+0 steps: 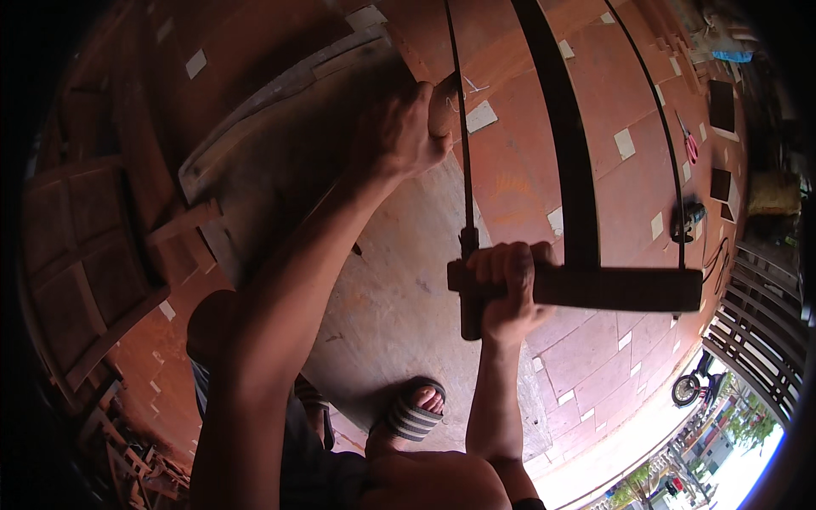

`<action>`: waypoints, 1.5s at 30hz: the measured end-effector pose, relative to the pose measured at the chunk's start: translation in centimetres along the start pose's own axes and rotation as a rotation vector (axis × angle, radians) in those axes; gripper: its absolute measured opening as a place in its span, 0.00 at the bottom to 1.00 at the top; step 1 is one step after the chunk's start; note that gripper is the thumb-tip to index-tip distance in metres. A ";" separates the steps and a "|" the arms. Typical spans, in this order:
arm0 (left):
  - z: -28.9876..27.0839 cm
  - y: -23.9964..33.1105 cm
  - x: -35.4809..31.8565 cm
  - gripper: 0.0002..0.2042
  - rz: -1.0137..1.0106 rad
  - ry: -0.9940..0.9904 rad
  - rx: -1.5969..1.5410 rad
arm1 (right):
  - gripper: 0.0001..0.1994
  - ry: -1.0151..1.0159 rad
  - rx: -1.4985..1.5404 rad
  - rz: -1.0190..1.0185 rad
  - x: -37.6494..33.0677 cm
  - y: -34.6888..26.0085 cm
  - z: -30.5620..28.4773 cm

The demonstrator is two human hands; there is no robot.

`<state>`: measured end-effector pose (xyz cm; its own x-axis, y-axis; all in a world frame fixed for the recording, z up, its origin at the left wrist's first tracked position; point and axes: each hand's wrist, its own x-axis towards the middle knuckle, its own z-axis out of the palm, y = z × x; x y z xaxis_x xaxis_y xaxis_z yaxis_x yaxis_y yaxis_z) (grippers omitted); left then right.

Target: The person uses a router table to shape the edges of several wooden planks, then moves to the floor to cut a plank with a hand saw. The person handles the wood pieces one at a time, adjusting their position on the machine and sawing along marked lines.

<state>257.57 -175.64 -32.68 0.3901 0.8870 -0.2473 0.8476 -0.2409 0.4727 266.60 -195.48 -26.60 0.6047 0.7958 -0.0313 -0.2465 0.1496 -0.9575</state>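
My right hand is wrapped round the dark wooden end bar of a frame saw. The saw's thin blade runs away from me, past my left hand, with a dark middle beam and a thin tension line to its right. My left hand is closed round the end of a reddish-brown piece of wood that bears white marks. The blade crosses close beside those fingers, at the marked wood. Whether its teeth are in the wood, I cannot tell.
A worn board lies on the red tiled floor under my sandalled foot. Pink-handled scissors and a power tool lie to the right. Panelled wooden frames stand at left, slatted woodwork at right.
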 end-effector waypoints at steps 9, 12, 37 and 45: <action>0.1 -0.3 -0.3 0.26 0.053 0.054 0.098 | 0.14 0.022 0.036 0.079 0.1 -1.4 0.4; 0.6 -1.1 -0.2 0.27 0.111 0.139 0.016 | 0.16 -0.020 0.013 0.046 -7.7 -4.3 -2.7; 0.9 0.3 -0.9 0.49 0.199 0.119 0.406 | 0.11 0.017 -0.038 -0.334 -7.3 -16.1 -8.4; -6.9 4.9 -4.4 0.36 0.742 -0.323 0.438 | 0.10 0.126 -0.992 -0.069 -9.8 -19.4 -17.7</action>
<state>257.55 -178.06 -23.43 0.9140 0.3082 -0.2638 0.3748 -0.8905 0.2580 278.85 -216.61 -12.77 0.6835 0.7276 0.0582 0.5008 -0.4094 -0.7626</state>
